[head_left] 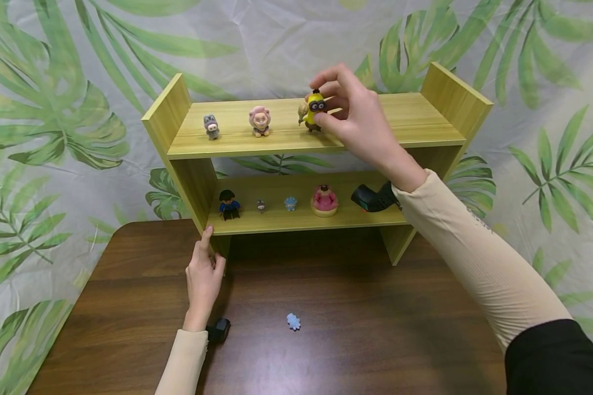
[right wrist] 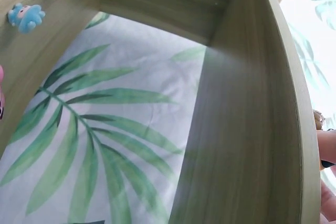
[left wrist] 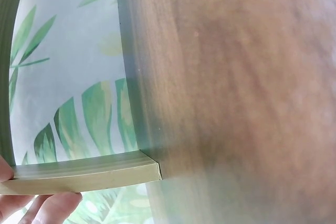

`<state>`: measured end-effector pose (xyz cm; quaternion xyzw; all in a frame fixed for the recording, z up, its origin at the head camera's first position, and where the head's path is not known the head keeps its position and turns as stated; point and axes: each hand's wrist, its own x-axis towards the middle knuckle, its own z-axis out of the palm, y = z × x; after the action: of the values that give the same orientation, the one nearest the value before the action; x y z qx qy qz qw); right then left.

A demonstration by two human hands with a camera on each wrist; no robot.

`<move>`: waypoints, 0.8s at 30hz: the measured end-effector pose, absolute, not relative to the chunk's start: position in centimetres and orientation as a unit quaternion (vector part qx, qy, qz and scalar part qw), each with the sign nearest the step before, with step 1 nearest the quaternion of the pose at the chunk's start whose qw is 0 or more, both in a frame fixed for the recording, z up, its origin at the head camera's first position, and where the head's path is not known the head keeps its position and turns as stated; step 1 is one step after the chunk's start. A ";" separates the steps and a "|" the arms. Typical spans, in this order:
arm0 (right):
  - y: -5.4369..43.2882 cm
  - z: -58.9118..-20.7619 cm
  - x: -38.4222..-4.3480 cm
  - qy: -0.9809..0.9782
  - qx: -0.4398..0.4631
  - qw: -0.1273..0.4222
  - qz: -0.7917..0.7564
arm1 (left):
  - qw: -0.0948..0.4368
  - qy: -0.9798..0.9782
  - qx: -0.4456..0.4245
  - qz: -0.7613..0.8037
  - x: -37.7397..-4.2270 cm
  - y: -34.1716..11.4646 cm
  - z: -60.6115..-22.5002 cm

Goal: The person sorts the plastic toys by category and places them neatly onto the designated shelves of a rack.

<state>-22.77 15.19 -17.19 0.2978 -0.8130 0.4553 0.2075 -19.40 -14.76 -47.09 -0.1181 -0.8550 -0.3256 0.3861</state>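
On the top board of a two-tier wooden shelf (head_left: 286, 150), my right hand (head_left: 363, 118) pinches a yellow Minion figure (head_left: 315, 99) between thumb and fingers. The Minion stands upright and has a gold-brown piece at its side. My left hand (head_left: 203, 277) holds the shelf's left side panel (left wrist: 105, 174) near the lower board, with fingers on both faces of the panel. To the Minion's left sit a pink-maned figure (head_left: 260, 122) and a small grey hooded figure (head_left: 211, 127).
Along the lower board stand a block figure (head_left: 229, 205), a tiny grey figure (head_left: 261, 206), a blue figure (head_left: 290, 203) and a pink-robed figure (head_left: 324, 201). A light-blue piece (head_left: 294, 321) lies on the brown table (head_left: 375, 329). Leaf-patterned cloth (head_left: 54, 109) hangs behind.
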 end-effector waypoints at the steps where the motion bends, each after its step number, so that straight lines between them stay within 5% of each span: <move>1: 15.2 -17.2 -22.8 -0.814 0.297 0.207 0.455 | 0.386 -0.855 -0.118 -0.326 -19.4 -14.8 -47.1; 24: 15.2 -17.7 -23.1 -0.828 0.289 0.207 0.434 | 0.390 -0.852 -0.120 -0.329 -19.4 -14.7 -47.1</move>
<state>-23.10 15.25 -17.67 0.2887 -0.8278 0.4341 0.2073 -19.43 -14.68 -47.12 -0.1202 -0.8518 -0.3286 0.3898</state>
